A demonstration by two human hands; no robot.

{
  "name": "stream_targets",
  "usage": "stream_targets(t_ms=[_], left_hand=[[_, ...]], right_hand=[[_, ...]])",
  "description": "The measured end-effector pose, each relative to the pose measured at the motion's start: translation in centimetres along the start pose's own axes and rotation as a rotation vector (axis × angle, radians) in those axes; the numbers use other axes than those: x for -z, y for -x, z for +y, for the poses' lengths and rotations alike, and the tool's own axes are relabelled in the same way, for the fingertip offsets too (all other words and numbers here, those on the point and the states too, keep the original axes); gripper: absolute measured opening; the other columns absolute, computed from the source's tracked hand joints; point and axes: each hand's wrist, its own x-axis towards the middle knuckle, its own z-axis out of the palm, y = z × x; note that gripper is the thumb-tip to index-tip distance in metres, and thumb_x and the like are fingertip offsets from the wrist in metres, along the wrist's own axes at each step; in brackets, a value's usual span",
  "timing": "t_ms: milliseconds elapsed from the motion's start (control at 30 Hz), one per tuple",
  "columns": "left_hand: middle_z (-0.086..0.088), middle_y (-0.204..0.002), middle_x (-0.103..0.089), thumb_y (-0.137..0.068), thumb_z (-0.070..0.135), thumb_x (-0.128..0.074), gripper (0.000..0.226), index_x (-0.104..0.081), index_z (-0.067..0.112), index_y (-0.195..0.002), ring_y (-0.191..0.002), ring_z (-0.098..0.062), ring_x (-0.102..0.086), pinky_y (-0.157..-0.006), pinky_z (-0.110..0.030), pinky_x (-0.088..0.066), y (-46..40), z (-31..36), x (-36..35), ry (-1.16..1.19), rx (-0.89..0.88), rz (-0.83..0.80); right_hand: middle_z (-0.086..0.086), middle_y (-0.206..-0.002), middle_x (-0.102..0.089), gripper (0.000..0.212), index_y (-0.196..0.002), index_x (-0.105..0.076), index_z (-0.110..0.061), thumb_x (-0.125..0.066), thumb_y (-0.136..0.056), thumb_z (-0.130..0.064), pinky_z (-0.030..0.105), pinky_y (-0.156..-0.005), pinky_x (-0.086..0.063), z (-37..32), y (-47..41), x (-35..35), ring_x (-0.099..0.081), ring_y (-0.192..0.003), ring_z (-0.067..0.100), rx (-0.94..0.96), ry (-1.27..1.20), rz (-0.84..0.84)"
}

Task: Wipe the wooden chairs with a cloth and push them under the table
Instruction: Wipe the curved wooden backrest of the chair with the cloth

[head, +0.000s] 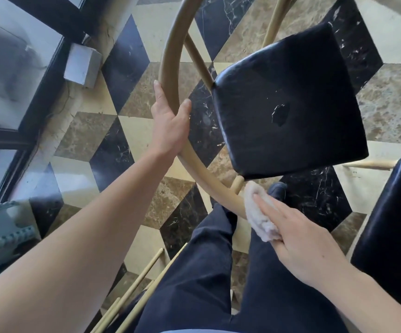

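Left hand point(169, 121) grips the curved rail point(168, 56); right hand point(300, 239), fingers flat, presses cloth point(258, 212) at six o'clock — it should follow the curve firmly.

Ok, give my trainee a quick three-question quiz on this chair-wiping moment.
1. True or false: the left hand grips the chair's curved wooden back rail.
2. What does the right hand press against the rail?
3. The seat cushion is: A) white, B) black, C) red.

Key: 1 true. 2 the white cloth. 3 B.
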Motion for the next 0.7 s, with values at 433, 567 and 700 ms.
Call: stream_targets(t_ms=[433,567,700], left_hand=[[-0.012,-0.15,-0.053,-0.087,0.087,-0.025,0.082,-0.043,0.038,-0.15,-0.136,-0.025,-0.054,-0.116,-0.05,-0.04,0.4,0.4,1.4,0.434,0.214,-0.133],[-0.002,-0.12,-0.071,-0.105,0.061,-0.022,0.045,-0.063,0.043,-0.113,-0.115,-0.011,-0.066,-0.111,-0.042,-0.046,-3.5,1.2,2.0,0.451,0.114,-0.072],[0.01,-0.117,-0.075,-0.108,0.054,-0.024,0.05,-0.068,0.033,-0.119,-0.116,-0.004,-0.067,-0.102,-0.025,-0.05,-9.1,3.9,2.5,0.476,-0.035,-0.087]], right_hand=[[-0.008,-0.145,-0.047,0.054,-0.147,-0.018,-0.04,-0.043,-0.1,-0.038,0.049,-0.094,-0.043,-12.5,-19.0,-1.1,-0.049,-0.129,0.029,-0.006,-0.54,0.239],[-0.007,-0.131,-0.063,0.06,-0.149,-0.018,-0.051,-0.049,-0.098,-0.045,0.044,-0.098,-0.047,-13.7,-27.6,1.3,-0.06,-0.119,0.02,-0.1,-0.843,0.351],[0.003,-0.141,-0.057,0.065,-0.156,-0.015,-0.035,-0.05,-0.101,-0.039,0.049,-0.109,-0.043,-13.4,-34.5,4.4,-0.056,-0.127,0.024,-0.089,-0.952,0.49]])
